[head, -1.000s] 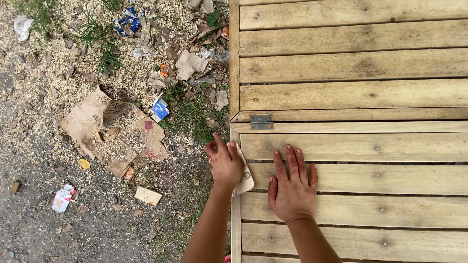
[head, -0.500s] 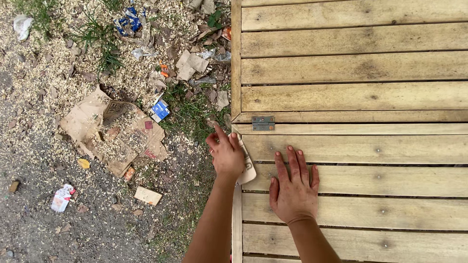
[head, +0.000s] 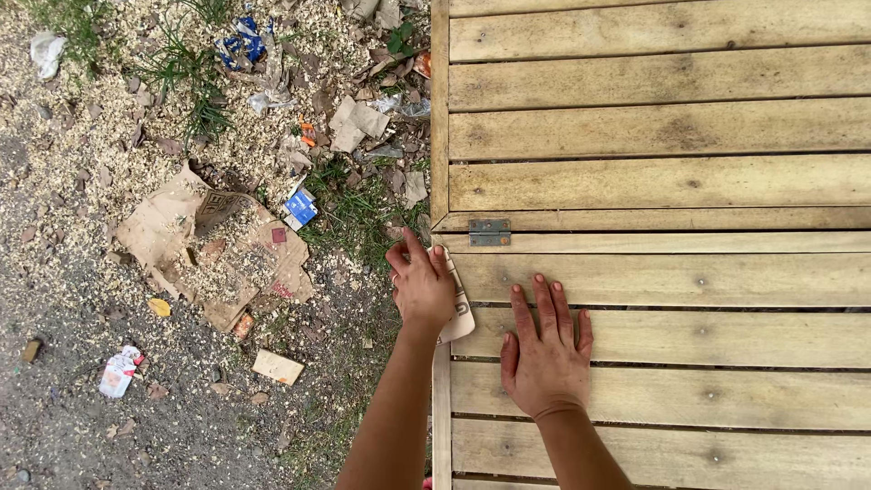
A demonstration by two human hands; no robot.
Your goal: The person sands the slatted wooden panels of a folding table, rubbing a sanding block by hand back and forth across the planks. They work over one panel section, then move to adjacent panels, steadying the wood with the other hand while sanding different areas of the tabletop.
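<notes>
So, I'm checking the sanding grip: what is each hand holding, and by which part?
The left hand presses a folded sheet of sandpaper against the wooden panel's left edge, covering most of it. The right hand holds nothing, resting flat on a slat.

I count two hands of mine: my left hand at the wood's edge, my right hand flat on the planks; one sheet of sandpaper under my left; one metal hinge near the frame's middle; two slatted panels, the upper panel and the lower panel; on the ground at left, one torn cardboard; one small wood block; one blue-and-white carton; one white wrapper at lower left; chips and leaves too many to count.
</notes>
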